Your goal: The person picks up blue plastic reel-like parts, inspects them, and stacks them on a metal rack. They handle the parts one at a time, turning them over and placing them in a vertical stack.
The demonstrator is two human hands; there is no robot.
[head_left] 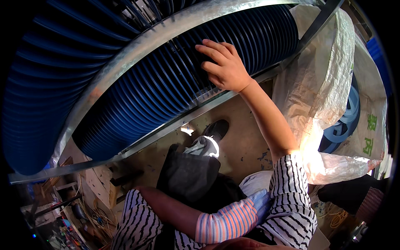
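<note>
A long curved row of thin, glossy dark-blue ribs (pixel 141 91) runs within a metal frame (pixel 183 21); what they are I cannot make out. My right hand (pixel 225 66), bare, lies over the ribs right of the row's middle, its fingers apart and slightly bent, holding nothing. The fingertips look close to or touching the ribs. Across my body, my left hand (pixel 233 218) wears a glove with orange and blue stripes. Its bluish end rests against the striped sleeve (pixel 291 187) of my right arm, and how its fingers are set is not clear.
Another larger bank of blue ribs (pixel 50 96) curves along the far left. To the right hangs a white woven bag (pixel 321 79) with blue parts (pixel 343 121) inside. A wooden board (pixel 102 183) and tangled cords (pixel 100 218) lie at lower left. My shoe (pixel 218 129) is below the frame.
</note>
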